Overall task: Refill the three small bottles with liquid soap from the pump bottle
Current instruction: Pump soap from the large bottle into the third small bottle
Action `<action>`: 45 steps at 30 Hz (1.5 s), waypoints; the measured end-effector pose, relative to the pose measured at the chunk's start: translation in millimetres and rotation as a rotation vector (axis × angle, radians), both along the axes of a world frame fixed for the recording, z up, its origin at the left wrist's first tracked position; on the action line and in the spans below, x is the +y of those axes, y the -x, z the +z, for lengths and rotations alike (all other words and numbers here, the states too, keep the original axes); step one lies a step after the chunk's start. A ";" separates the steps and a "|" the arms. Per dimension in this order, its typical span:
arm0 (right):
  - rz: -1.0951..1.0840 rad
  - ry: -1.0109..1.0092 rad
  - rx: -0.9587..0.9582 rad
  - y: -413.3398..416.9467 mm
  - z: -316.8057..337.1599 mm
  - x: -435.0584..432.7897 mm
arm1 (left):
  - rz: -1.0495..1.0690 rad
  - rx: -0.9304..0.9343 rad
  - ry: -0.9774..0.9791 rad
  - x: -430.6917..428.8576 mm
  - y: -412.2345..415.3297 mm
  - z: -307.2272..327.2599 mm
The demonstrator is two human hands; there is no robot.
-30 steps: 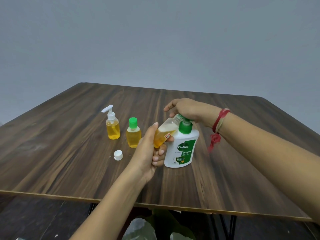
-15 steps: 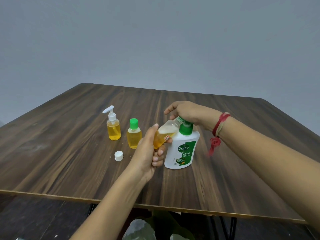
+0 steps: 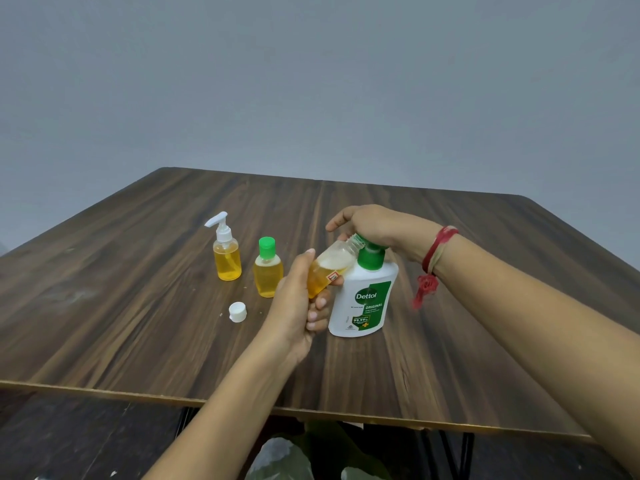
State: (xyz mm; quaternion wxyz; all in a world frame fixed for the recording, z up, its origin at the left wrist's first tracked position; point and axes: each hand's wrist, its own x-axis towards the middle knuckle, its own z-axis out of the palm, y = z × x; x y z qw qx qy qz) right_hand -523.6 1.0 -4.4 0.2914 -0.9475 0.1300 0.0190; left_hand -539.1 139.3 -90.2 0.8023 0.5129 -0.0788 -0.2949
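My left hand [image 3: 298, 306] grips a small clear bottle [image 3: 330, 268] partly filled with amber soap, tilted with its open neck up against the green pump head of the white Dettol pump bottle [image 3: 363, 299]. My right hand [image 3: 374, 226] rests on top of that pump head, palm down, fingers bent over it. The spout itself is hidden by the hand. To the left stand a small bottle with a white pump [image 3: 227, 251] and a small bottle with a green cap [image 3: 267, 268], both holding amber liquid. A loose white cap [image 3: 237, 312] lies on the table.
The bottles stand near the middle of a dark wooden table [image 3: 138, 306], whose front edge runs close to me. A plain grey wall rises behind it. Dark floor and a greenish bag show below the front edge.
My right hand and the pump head have dipped slightly and the view has shifted a little. The tilted bottle stays at the pump head in my left hand.
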 end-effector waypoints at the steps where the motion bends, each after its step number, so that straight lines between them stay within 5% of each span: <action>1: 0.003 0.007 0.010 -0.8 0.5 -0.4 | -0.007 -0.006 -0.003 0.2 0.4 0.1; 18: 0.052 0.123 0.034 7.6 9.2 6.1 | -0.001 0.017 -0.004 -1.9 0.4 0.2; 45: 0.004 -0.018 0.013 3.2 0.1 1.7 | 0.018 0.008 -0.022 -1.9 0.2 -0.7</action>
